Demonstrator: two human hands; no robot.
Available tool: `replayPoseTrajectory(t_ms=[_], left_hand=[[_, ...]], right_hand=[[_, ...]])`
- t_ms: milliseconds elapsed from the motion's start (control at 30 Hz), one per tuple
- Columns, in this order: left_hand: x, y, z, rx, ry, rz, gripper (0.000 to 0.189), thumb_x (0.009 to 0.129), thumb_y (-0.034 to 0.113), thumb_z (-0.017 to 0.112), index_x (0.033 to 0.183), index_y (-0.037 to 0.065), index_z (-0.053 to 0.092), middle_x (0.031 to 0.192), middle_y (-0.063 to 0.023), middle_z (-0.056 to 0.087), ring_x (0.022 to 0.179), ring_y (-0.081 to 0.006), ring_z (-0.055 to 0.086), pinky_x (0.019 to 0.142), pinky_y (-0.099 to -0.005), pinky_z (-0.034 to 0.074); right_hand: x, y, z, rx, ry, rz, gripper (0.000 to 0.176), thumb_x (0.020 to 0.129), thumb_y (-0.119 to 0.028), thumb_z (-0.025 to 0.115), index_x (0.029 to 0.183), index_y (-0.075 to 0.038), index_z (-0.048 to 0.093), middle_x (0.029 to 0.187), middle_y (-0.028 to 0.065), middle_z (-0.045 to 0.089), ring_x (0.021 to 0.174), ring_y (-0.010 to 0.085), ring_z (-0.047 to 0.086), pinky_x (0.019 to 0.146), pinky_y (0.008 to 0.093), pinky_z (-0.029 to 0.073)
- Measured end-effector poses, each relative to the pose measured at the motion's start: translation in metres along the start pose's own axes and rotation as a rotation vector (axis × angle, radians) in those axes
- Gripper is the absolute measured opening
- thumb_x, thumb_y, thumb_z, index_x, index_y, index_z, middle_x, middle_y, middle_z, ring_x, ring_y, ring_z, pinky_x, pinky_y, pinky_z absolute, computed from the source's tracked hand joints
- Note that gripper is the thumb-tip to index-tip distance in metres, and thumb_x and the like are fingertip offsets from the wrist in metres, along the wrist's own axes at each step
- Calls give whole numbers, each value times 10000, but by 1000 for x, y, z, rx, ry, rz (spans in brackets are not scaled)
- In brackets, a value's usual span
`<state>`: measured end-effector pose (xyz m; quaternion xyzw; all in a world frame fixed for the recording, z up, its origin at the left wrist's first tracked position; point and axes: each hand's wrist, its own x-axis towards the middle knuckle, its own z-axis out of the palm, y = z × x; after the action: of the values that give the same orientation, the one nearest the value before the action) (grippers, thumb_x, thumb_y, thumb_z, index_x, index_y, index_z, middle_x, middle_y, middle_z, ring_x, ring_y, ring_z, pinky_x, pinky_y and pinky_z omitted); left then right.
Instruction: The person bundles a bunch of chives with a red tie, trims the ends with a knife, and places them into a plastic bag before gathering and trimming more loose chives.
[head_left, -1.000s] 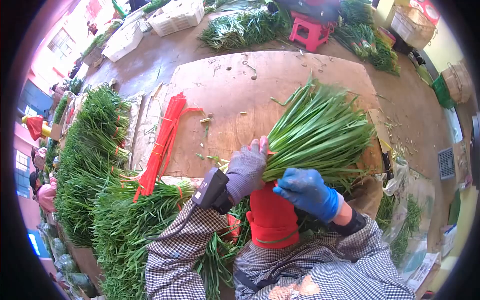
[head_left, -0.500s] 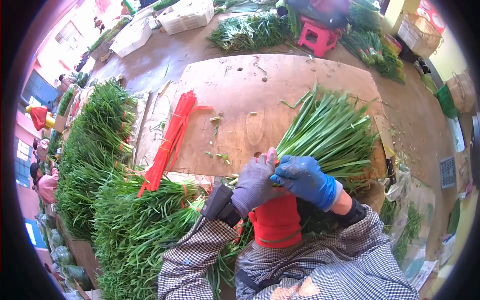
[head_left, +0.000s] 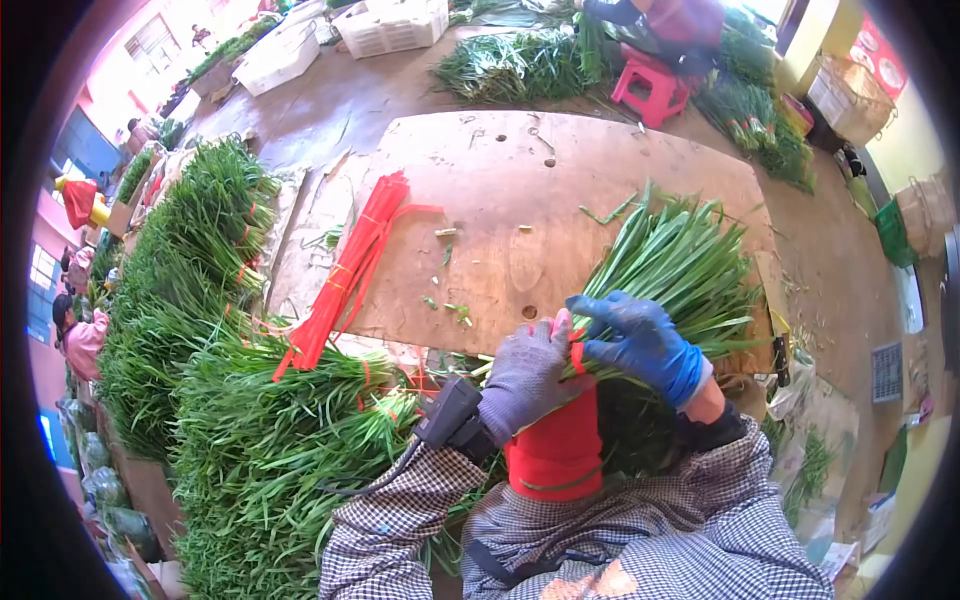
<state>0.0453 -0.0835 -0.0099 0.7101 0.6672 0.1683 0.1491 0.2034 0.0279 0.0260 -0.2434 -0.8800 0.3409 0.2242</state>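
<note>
Head view: the bunch of long green leaves (head_left: pixel 685 275) lies right of centre in the frame, its leafy end fanned toward the right edge of the wooden board (head_left: pixel 470 165) and its stem end at the gloved hands. The left hand (head_left: pixel 527 372), in a purple-grey glove, has its fingers closed about the stem end; the right hand (head_left: pixel 640 340), in a blue glove, lies over the bunch, forefinger and thumb apart, beside a red strip (head_left: pixel 577 355) set across the stems. Whether the right fingertips touch this strip cannot be told. The step in hand is judged to be binding the bunch; the next move would seem to call for a firm left grip on the gathered stems while the strip is drawn snug and secured, without bruising the leaves. A bundle of red strips (head_left: pixel 350 265) lies left of centre, and a heap of green bunches (head_left: pixel 270 430), some with red bands, fills the lower left. Lettering: no brand or word can be read. The dark device (head_left: pixel 450 412) at the left wrist shows no legible mark; the red panel (head_left: pixel 880 60) at upper right and the papers (head_left: pixel 840 560) at lower right are too small or blurred to read.
</note>
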Motion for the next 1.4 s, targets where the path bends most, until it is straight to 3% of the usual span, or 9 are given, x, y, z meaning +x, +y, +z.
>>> replayPoseTrajectory(t_ms=[133, 200, 433, 700, 767, 867, 1100, 1333, 1400], left_hand=[[-2, -2, 5, -1, 58, 12, 923, 737, 515, 715, 1351, -72, 354, 1100, -205, 564, 976, -355, 586, 827, -444, 483], [0, -6, 7, -76, 15, -3, 972, 724, 526, 728, 1371, -72, 319, 1190, -237, 528, 1069, -389, 544, 895, -459, 458], [2, -11, 9, -166, -34, -71, 972, 704, 462, 756, 1396, -45, 297, 1259, -235, 508, 1117, -385, 533, 941, -449, 453], [2, -4, 7, -19, -19, -60, 936, 733, 529, 699, 1363, -62, 339, 1084, -172, 583, 989, -313, 603, 820, -428, 495], [1, -4, 9, -15, -8, -66, 936, 733, 531, 698, 1363, -61, 338, 1075, -172, 586, 986, -311, 606, 819, -424, 496], [1, -4, 10, -20, -13, -80, 934, 732, 531, 699, 1363, -54, 336, 1068, -172, 587, 986, -310, 608, 818, -421, 496], [2, -2, 0, -56, -123, -130, 975, 736, 548, 692, 1379, -70, 299, 1148, -183, 553, 1042, -332, 579, 877, -438, 477], [-4, -12, 7, -59, -11, -89, 968, 700, 527, 717, 1387, -25, 316, 1112, -166, 557, 1035, -320, 584, 846, -427, 491], [-6, -20, 13, -271, 42, -139, 1023, 671, 524, 732, 1408, -32, 290, 1228, -207, 511, 1099, -351, 548, 908, -442, 468]], right_hand=[[5, -4, 12, -3, -72, -124, 163, 707, -90, 715, 865, -90, 674, 755, 117, 601, 702, 318, 603, 630, 389, 490], [0, -6, 16, -32, -78, -165, 251, 687, 1, 692, 921, -85, 715, 723, 92, 599, 691, 263, 605, 623, 341, 481], [-12, -8, 22, 68, -50, -96, 274, 730, -3, 687, 998, -58, 687, 793, 112, 619, 707, 288, 626, 637, 349, 505], [-10, -8, 13, 6, -215, -69, 356, 712, -141, 758, 1031, -62, 624, 827, 125, 575, 774, 294, 603, 702, 372, 501], [-3, -4, 17, -302, -235, -71, 313, 683, -220, 784, 875, -57, 598, 777, 125, 552, 741, 321, 584, 670, 377, 490], [-5, 4, 22, -214, -193, -63, 293, 682, -248, 775, 794, -68, 573, 756, 129, 564, 739, 335, 591, 643, 389, 481], [14, -24, 10, -289, -337, -70, 227, 678, -193, 794, 765, -73, 623, 707, 104, 575, 681, 302, 599, 607, 359, 473], [7, -27, 29, -410, -290, -193, 103, 741, -161, 707, 777, -88, 643, 723, 116, 570, 621, 306, 596, 550, 380, 472], [5, -32, 37, -482, -270, -210, 83, 763, -164, 679, 784, -91, 644, 722, 117, 564, 610, 310, 596, 537, 389, 471]])
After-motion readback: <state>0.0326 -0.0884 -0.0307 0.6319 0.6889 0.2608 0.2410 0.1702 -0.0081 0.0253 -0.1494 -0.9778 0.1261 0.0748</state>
